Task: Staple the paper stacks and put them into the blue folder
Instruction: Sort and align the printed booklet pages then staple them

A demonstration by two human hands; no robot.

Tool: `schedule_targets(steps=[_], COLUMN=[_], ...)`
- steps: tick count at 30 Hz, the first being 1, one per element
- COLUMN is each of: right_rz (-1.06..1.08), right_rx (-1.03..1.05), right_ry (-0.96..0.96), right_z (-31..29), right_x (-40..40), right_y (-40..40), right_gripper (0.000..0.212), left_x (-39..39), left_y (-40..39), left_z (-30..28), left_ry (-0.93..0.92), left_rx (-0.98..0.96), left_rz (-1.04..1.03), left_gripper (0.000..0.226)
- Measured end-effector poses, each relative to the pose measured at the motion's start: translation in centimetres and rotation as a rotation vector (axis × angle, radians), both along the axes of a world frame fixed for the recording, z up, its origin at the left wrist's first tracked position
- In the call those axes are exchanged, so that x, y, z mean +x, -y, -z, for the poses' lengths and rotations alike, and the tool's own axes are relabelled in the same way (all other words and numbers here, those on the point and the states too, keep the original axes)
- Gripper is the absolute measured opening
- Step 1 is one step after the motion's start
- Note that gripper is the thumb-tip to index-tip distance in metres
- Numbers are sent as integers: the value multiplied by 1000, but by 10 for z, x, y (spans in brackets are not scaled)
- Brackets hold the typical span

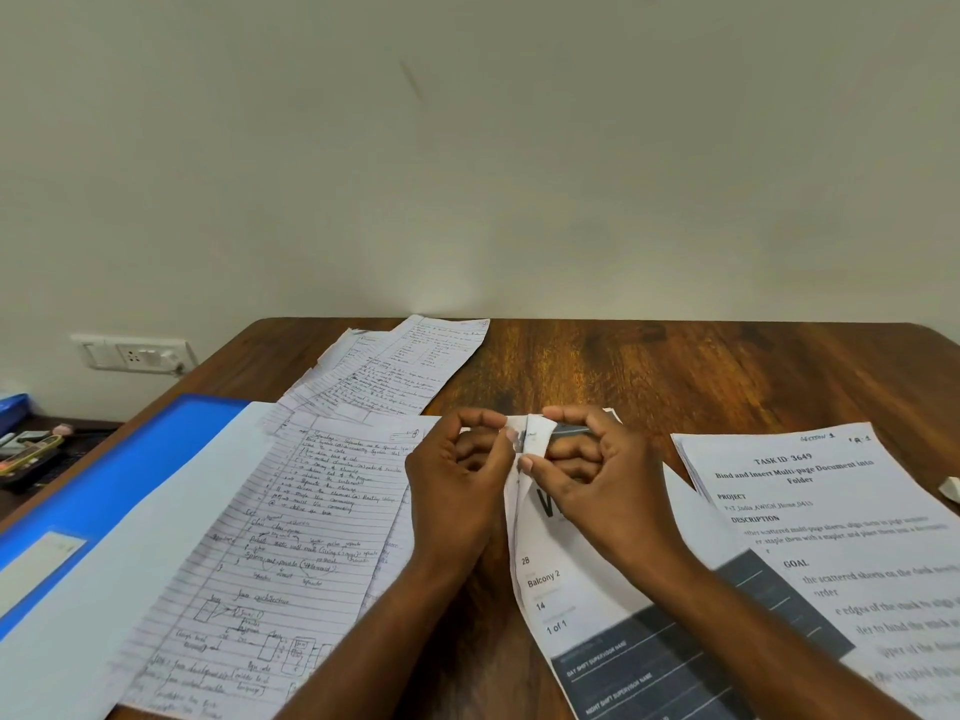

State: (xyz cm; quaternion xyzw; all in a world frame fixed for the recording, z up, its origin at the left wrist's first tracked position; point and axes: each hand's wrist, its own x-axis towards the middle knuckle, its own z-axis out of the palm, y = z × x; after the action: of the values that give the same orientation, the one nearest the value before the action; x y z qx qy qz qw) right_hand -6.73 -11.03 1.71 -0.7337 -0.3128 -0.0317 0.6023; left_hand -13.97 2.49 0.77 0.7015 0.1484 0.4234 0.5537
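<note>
A printed paper stack [576, 589] with a dark lower band lies at the table's middle. My left hand [457, 475] and my right hand [592, 470] both pinch its folded top corner [532, 433], thumbs and forefingers meeting there. A small dark object shows behind the right fingers; I cannot tell what it is. The open blue folder [130, 459] lies at the left, with a handwritten lined stack [280, 537] resting partly on its white inner sheet. A printed task sheet stack [831, 511] sits at the right.
More handwritten sheets [395, 371] are spread at the back of the wooden table [675, 371]. A wall socket [135, 353] is at the left, above a side shelf with pens and small items [31, 449]. A white scrap [950, 485] lies at the right edge.
</note>
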Motion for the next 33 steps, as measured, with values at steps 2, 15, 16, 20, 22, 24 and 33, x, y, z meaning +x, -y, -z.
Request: schedule_targets(steps=[2, 15, 16, 20, 22, 24, 33], right_rz=[1, 28, 31, -10, -29, 3, 109], right_rx=[9, -100, -118, -141, -148, -178, -294], right_ry=[7, 301, 329, 394, 429, 464, 642], right_z=[0, 4, 6, 6, 3, 1, -2], right_x=[0, 0, 1, 5, 11, 20, 38], right_y=[0, 2, 3, 4, 5, 9, 15], right_gripper=[55, 42, 44, 56, 62, 60, 45], left_x=[-1, -6, -6, -3, -2, -2, -1], left_y=[1, 3, 3, -2, -5, -5, -14], left_z=[-1, -10, -9, -4, -3, -3, -7], left_ry=[3, 1, 0, -10, -2, 1, -21], left_rx=[-4, -17, -27, 4, -2, -1, -144], left_rz=[12, 166, 182, 161, 162, 172, 306], left_gripper=[21, 52, 53, 48, 48, 49, 40])
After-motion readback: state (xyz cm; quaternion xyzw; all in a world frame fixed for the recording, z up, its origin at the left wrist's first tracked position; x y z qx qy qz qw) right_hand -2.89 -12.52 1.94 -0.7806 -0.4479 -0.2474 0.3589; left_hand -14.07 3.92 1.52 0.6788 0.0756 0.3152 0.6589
